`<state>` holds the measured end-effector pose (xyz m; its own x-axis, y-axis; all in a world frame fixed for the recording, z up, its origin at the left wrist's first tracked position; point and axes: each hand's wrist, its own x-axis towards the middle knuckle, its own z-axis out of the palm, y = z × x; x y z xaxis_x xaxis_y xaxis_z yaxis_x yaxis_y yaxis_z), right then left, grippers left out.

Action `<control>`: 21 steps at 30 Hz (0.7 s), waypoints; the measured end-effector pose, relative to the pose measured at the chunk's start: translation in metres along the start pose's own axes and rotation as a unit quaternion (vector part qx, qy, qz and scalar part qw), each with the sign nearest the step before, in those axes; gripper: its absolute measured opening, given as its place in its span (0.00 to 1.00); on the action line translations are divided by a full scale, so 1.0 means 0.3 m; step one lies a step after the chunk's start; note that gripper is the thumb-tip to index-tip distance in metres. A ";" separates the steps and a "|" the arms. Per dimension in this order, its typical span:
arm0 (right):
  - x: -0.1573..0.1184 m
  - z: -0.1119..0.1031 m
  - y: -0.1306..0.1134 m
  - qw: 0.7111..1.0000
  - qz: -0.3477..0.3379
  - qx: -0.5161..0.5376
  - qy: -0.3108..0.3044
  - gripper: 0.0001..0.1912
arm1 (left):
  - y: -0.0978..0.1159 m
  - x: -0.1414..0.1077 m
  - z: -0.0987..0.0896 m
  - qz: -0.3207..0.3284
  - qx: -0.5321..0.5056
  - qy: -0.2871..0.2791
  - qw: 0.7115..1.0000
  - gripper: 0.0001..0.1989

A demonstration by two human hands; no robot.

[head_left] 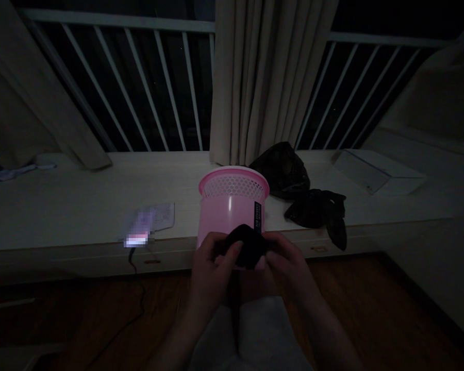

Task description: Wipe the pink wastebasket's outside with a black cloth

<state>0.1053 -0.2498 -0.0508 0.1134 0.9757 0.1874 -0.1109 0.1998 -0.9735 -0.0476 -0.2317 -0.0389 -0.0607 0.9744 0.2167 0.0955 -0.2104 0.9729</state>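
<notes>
Both my hands hold a black garbage bag (247, 250), bunched into a small, dark bundle in front of my lap. My left hand (216, 257) grips its left side, thumb on top. On the right edge, my right hand (288, 257) pinches it between thumb and fingers. Just behind the bundle stands a pink garbage bin (216, 219) with a honeycomb-pattern band under its rim and a black label (258, 216) on its right side. My hands and the bundle cover the bin's lower part. The dim light hides the bag's folds.
Crumpled black plastic bags (315, 208) lie on the white window ledge (88, 206) right of the bin. A clear box (379, 170) sits farther right. Leftward are a lit, blurred device (139, 232) with a cable (142, 299) and a paper (164, 214). Curtains (270, 77) and railings stand behind.
</notes>
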 end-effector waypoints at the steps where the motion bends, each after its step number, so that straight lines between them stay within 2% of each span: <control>1: -0.002 0.003 -0.004 1.000 0.005 0.012 -0.013 0.15 | 0.001 -0.002 0.002 0.005 0.002 -0.001 1.000 0.08; 3: 0.000 0.011 -0.008 1.000 0.017 0.013 -0.003 0.18 | 0.003 -0.004 0.002 0.009 -0.005 -0.020 1.000 0.07; 5: 0.008 0.013 -0.006 0.999 0.034 0.005 0.032 0.15 | 0.002 0.000 -0.006 -0.001 -0.022 -0.024 0.999 0.08; 9: 0.020 0.001 0.014 0.994 0.058 0.053 0.081 0.15 | -0.009 0.015 -0.028 -0.063 -0.111 0.041 0.991 0.12; 12: 0.019 -0.007 0.028 0.988 0.061 0.096 0.106 0.16 | -0.016 0.021 -0.031 -0.134 -0.253 0.056 0.957 0.17; 14: 0.015 -0.012 0.030 0.987 0.068 0.096 0.107 0.17 | -0.014 0.022 -0.028 -0.182 -0.312 0.053 0.931 0.19; 17: 0.011 -0.025 0.024 0.986 0.081 0.097 0.108 0.17 | -0.001 0.028 -0.033 -0.217 -0.327 0.059 0.918 0.23; 21: 0.014 -0.050 0.017 0.980 0.086 0.131 0.120 0.16 | 0.011 0.040 -0.061 -0.207 -0.282 0.057 0.935 0.24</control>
<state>0.1200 -0.2461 -0.0568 0.2965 0.9541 -0.0425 -0.3943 0.0818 -0.9153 -0.0661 -0.2222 -0.0317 -0.0846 0.9737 -0.2118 -0.4967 0.1430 0.8560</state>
